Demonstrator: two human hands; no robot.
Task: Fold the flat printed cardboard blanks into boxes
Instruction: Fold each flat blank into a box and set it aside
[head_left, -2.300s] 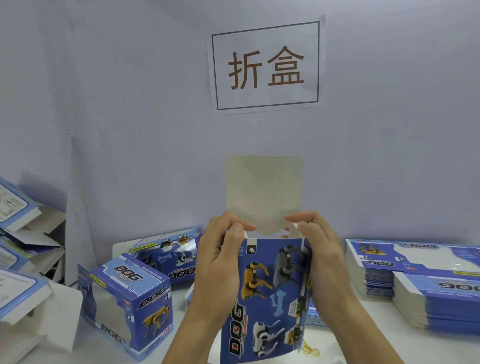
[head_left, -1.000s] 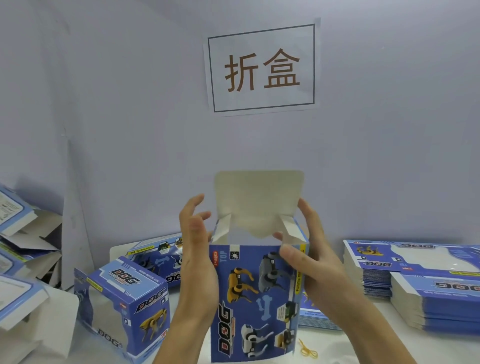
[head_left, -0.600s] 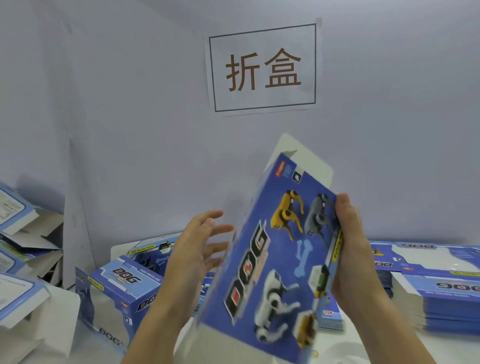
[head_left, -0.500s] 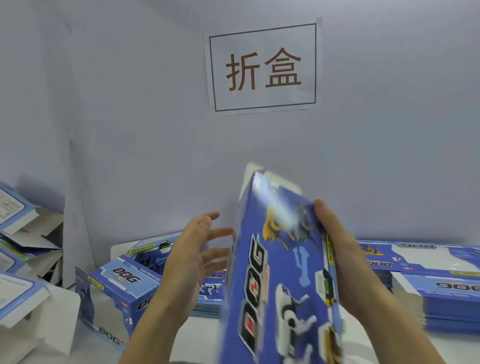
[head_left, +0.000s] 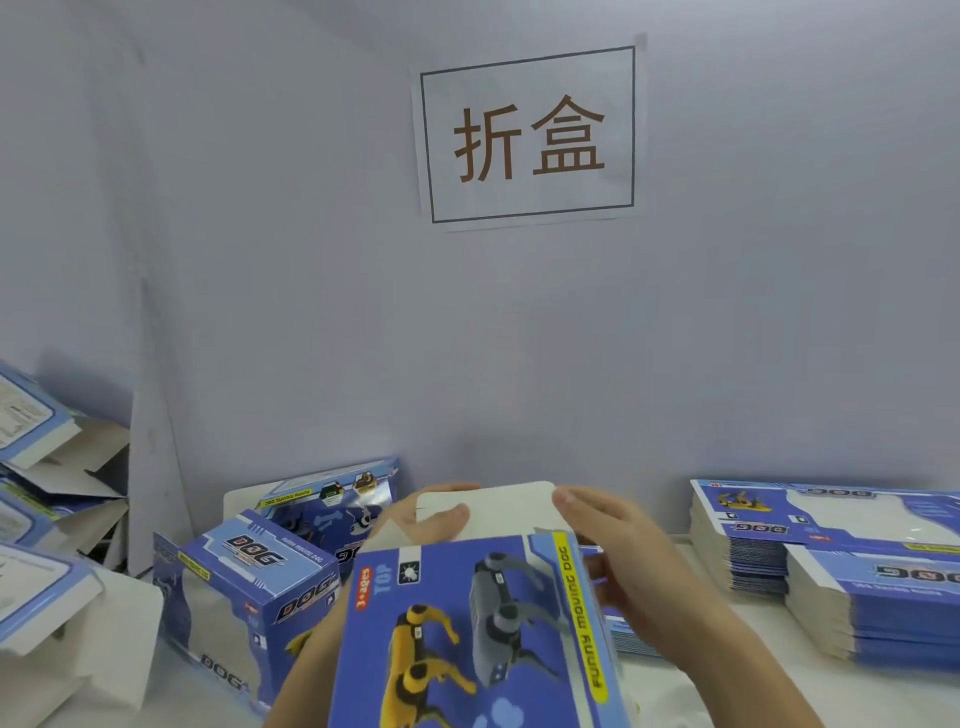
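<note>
**Box held upright below the wall sign**

Blue printed box: yellow and grey robot dogs on its near face, "TOP" and "3+ ages" printed upside down. Long axis runs near-vertical, the white end flap uppermost, tilted away toward the wall sign. Held in the air above the bench, directly below the sign. Left hand pinches the flap's left edge. Right hand lies along the box's right side, fingers nearly straight.

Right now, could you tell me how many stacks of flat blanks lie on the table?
2, both at the right: a rear stack and a front stack beside it. More flat blanks may hide behind the held box.
</note>
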